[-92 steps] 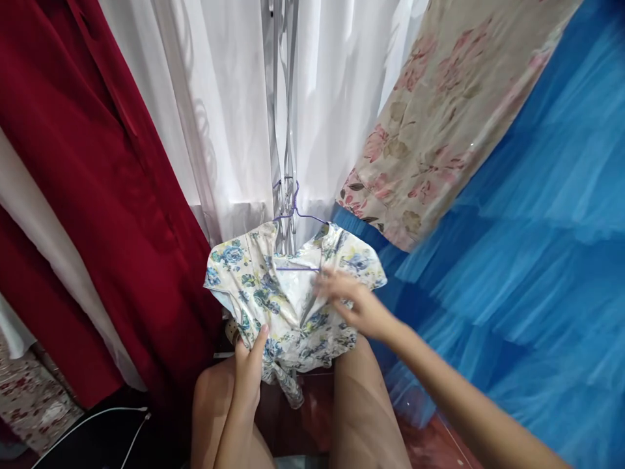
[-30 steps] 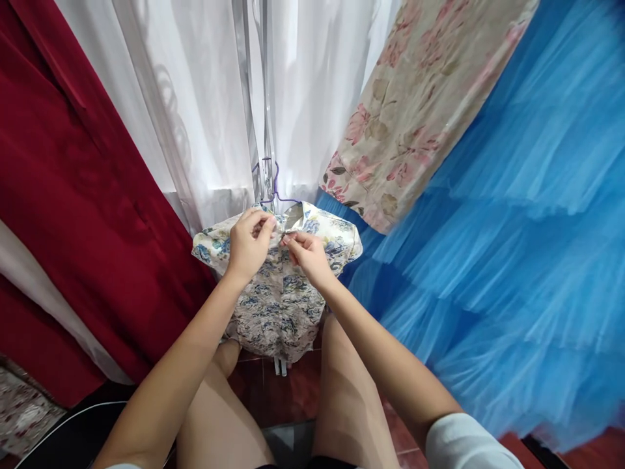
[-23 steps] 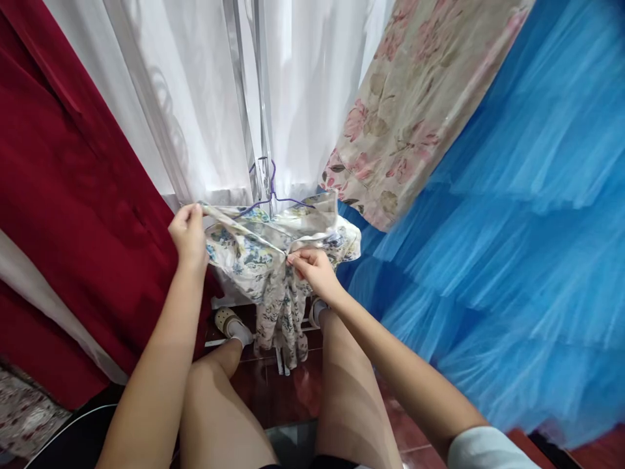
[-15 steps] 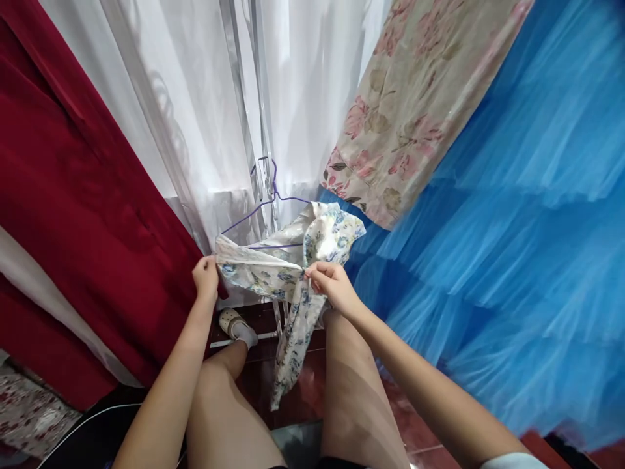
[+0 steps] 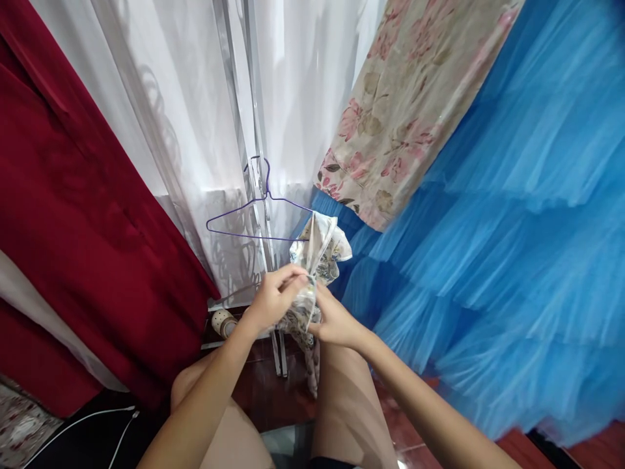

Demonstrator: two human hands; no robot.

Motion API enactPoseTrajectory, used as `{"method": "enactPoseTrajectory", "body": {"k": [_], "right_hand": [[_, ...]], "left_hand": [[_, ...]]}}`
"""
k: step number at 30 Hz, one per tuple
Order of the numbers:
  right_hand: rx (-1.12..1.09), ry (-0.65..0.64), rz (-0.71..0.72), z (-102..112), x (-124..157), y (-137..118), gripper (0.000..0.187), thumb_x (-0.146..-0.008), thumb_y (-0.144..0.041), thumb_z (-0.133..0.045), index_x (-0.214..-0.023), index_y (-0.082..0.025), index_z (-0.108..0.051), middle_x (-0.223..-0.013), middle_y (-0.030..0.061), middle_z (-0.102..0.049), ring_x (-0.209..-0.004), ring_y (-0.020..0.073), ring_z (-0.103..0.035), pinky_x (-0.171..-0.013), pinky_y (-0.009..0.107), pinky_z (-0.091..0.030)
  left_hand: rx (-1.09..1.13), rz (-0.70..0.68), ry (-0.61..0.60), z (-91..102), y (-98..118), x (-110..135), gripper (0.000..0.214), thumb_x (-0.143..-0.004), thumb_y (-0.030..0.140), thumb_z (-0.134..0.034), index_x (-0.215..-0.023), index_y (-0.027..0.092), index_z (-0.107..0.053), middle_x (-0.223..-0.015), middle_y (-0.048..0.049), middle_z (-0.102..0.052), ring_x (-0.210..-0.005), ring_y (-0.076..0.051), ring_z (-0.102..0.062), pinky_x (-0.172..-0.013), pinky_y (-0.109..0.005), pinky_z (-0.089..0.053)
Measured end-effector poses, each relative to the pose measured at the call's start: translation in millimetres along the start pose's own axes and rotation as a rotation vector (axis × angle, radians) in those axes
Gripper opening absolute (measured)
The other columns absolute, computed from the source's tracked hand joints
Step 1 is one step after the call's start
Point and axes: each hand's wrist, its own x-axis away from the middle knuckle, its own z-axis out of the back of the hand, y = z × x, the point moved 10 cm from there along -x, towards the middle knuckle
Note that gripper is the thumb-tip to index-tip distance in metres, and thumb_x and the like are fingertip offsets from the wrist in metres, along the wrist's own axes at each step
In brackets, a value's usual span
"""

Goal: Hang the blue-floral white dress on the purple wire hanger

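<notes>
A small floral shirt (image 5: 319, 244) with blue flowers hangs by one shoulder from the right end of a purple wire hanger (image 5: 249, 218). The hanger's left half is bare, and its hook sits on a metal rack pole (image 5: 254, 143). My left hand (image 5: 273, 296) and my right hand (image 5: 334, 322) meet in front of me, both pinching the bunched lower part of the shirt. My bare knees are below the hands.
A dark red garment (image 5: 73, 195) hangs at the left, white sheer fabric (image 5: 195, 98) behind the rack, a beige floral cloth (image 5: 405, 111) and a blue tulle skirt (image 5: 512, 228) at the right. A white cable (image 5: 97, 417) lies on the floor at lower left.
The shirt was spread buttoned on the hanger. My left hand pulled its left side off the hanger and brought it over to my right hand; the cloth is now gathered between both.
</notes>
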Motion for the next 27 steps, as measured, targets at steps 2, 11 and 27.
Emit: {"method": "enactPoseTrajectory", "body": {"k": [2, 11, 27], "right_hand": [[-0.161, -0.205, -0.017, -26.4, 2.6, -14.3, 0.06, -0.068, -0.015, -0.065, -0.127, -0.015, -0.058, -0.124, 0.0118, -0.062, -0.109, 0.0292, -0.057, -0.096, 0.041, -0.045], [-1.015, -0.4, -0.512, -45.9, 69.9, 5.8, 0.045, -0.067, -0.026, -0.071, -0.111, -0.015, -0.07, -0.099, 0.0067, -0.072, -0.102, 0.0273, -0.062, -0.098, 0.042, -0.042], [-0.806, 0.081, -0.685, 19.6, 130.6, 27.1, 0.044, -0.074, -0.06, -0.069, -0.078, -0.016, -0.073, -0.07, 0.0066, -0.07, -0.063, 0.0231, -0.061, -0.058, 0.031, -0.049]], "left_hand": [[-0.105, -0.074, -0.075, -20.5, 25.5, -6.1, 0.022, -0.095, 0.036, -0.051, -0.095, 0.021, -0.066, -0.09, -0.002, -0.067, -0.084, -0.017, -0.059, -0.078, -0.026, -0.043], [-0.175, -0.168, -0.373, -71.5, -25.4, 20.7, 0.067, -0.097, 0.063, -0.013, -0.11, 0.018, -0.06, -0.089, -0.0081, -0.062, -0.089, -0.023, -0.057, -0.091, -0.037, -0.04], [-0.766, -0.207, -0.561, -50.4, -76.2, 29.7, 0.01, -0.08, 0.014, -0.055, -0.072, 0.02, -0.055, -0.076, -0.0026, -0.062, -0.083, -0.02, -0.057, -0.097, -0.036, -0.036]]}}
